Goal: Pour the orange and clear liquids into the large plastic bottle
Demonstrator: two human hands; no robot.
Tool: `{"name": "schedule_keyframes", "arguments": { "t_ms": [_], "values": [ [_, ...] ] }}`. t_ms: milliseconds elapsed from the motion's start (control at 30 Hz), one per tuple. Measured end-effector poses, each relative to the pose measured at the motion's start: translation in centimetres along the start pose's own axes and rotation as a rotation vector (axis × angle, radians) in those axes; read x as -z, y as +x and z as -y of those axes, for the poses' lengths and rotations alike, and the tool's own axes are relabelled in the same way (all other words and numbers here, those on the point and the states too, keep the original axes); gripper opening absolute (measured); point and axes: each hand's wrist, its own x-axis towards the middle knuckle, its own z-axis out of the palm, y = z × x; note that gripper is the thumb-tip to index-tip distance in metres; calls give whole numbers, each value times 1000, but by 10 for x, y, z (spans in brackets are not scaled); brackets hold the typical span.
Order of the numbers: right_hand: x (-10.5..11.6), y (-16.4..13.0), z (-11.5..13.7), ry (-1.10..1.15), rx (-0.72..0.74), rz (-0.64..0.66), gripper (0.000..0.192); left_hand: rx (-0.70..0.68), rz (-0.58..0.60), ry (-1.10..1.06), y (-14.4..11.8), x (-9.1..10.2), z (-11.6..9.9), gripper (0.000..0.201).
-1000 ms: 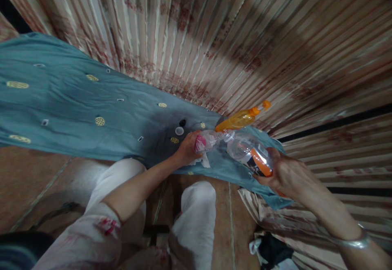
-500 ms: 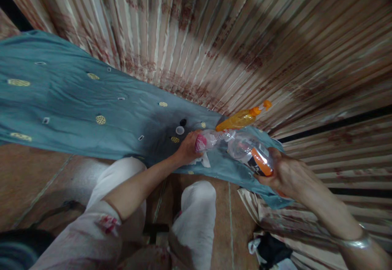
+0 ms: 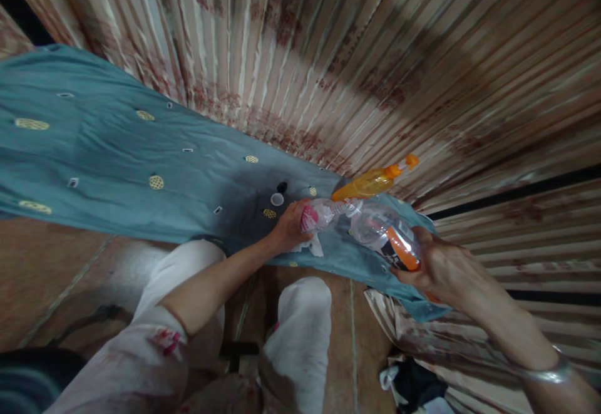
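While both arms reach in from the lower edge of the head view, each hand has a bottle. Left hand [image 3: 292, 226], center of frame: fingers wrapped round the small clear bottle [image 3: 328, 215] at its pink-label end, grip closed, no visible slack. Right hand [image 3: 439, 265], right of center: closed round the large clear bottle [image 3: 373, 223] near its orange-and-black label, grip firm by the look of it. Both bottles sit center-right over the counter [image 3: 201, 173], tilted, necks pointing at each other; mouths meet or nearly so, can't tell if they touch. Liquid inside or passing across: can't tell.

Step in hand, judged: lining up and holding the two bottles mouth to mouth. Next move calls for steady hands, necks kept in line, and any tilt change made slowly with both grips kept; a slip sideways could break the alignment.

Around them: orange pump bottle [image 3: 369, 184] just above the necks, near the curtain [image 3: 282, 76]; black cap [image 3: 282, 186] and whitish cap [image 3: 277, 200] side by side, upper left of the left hand; white tissue [image 3: 316, 246] just below the small bottle.
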Motion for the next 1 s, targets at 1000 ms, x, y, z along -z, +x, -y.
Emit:
{"name": "schedule_keyframes", "arguments": {
  "t_ms": [1000],
  "values": [
    [-3,2,-4,67,16,-9,40,-17,-7,16,-3,-1,-7,93]
  ]
}}
